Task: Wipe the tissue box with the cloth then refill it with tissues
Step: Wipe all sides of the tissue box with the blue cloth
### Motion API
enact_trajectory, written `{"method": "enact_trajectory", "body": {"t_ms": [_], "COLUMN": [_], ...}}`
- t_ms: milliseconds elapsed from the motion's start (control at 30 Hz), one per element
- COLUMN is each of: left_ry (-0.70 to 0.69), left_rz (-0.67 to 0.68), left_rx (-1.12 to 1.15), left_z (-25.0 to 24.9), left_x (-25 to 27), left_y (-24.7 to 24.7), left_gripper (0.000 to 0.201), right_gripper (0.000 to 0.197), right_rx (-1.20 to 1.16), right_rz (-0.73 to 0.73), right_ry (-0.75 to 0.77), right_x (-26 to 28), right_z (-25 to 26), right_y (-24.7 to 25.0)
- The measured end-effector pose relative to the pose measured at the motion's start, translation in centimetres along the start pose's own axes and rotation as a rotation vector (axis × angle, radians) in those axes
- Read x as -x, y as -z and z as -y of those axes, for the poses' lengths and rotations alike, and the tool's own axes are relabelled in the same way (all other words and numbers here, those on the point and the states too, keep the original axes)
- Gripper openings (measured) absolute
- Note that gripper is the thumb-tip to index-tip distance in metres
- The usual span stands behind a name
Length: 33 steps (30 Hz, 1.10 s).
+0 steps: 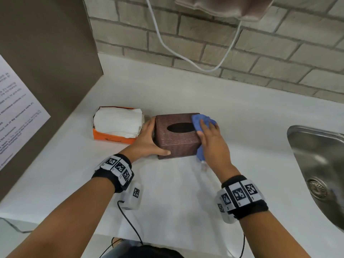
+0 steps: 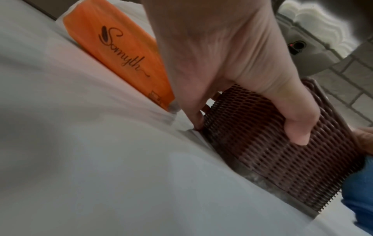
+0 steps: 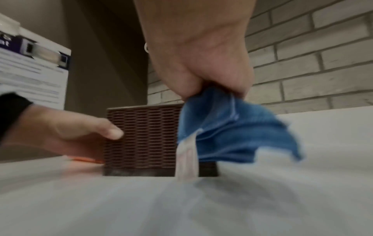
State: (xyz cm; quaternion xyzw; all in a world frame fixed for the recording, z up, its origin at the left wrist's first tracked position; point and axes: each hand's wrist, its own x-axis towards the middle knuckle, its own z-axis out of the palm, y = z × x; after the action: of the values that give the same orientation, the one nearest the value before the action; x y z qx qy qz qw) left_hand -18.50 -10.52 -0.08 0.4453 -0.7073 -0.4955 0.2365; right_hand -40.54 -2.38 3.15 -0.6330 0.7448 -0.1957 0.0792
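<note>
Head view: tissue box (image 1: 177, 135) upright, oval slot crosswise.

A white countertop (image 1: 242, 112) is seen below both hands, bounded at the back by a grey brick wall. A brown woven tissue box (image 1: 176, 138) is set on it, between the left hand (image 1: 147, 140) and the right hand (image 1: 214, 144). An orange pack of white tissues (image 1: 117, 125) is laid just beyond the left hand. A steel sink (image 1: 320, 164) is sunk into the surface well off to the right hand's outer side.
</note>
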Motion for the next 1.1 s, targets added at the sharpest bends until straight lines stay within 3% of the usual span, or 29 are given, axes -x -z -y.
{"method": "enact_trajectory", "body": {"t_ms": [67,133,267,367,500,633,700,867,1000,1067,1100], "left_ry": [0.006,0.006,-0.013,0.005,0.016,-0.004,-0.004,0.028,0.044,0.052,0.059], "left_rz": [-0.005,-0.018,0.002,-0.003,0.01,0.002,0.013,0.015,0.028,0.03,0.031], "left_rx": [-0.003,-0.013,-0.023,-0.025,-0.005,-0.014,-0.006,-0.02,-0.034,-0.035,-0.034], "left_z": [0.0,0.1,0.5,0.2,-0.1,-0.3,-0.2,0.0,0.1,0.1,0.1], "left_x": [-0.1,0.0,-0.2,-0.2,0.0,0.0,0.1,0.1,0.0,0.0,0.0], "left_y": [-0.1,-0.1,0.1,0.0,-0.2,0.0,0.1,0.0,0.1,0.1,0.1], "left_gripper": [0.122,0.123,0.122,0.123,0.126,0.127,0.125,0.127,0.128,0.128,0.128], "right_gripper": [0.046,0.046,0.06,0.058,0.052,0.055,0.055,0.056,0.03,0.032,0.032], "right_rx": [0.033,0.053,0.037,-0.066,-0.117,-0.108,-0.12,-0.171,-0.481,-0.593,-0.536], "right_rz": [-0.057,-0.1,0.003,0.091,-0.038,0.111,0.162,0.01,-0.125,-0.167,-0.169], "right_ry": [-0.01,0.092,0.302,0.191,0.034,0.212,0.265,0.082,-0.156,-0.16,-0.095], "right_x": [0.8,1.7,3.9,4.0,3.8,3.7,3.7,4.0,2.5,2.2,2.2], "right_z": [2.0,4.9,5.6,1.5,0.4,6.9,6.6,-0.3,-0.5,0.1,0.9], "right_y": [-1.1,-2.9,-4.3,-1.6,0.7,-2.9,-3.0,2.0,5.6,6.2,5.8]}}
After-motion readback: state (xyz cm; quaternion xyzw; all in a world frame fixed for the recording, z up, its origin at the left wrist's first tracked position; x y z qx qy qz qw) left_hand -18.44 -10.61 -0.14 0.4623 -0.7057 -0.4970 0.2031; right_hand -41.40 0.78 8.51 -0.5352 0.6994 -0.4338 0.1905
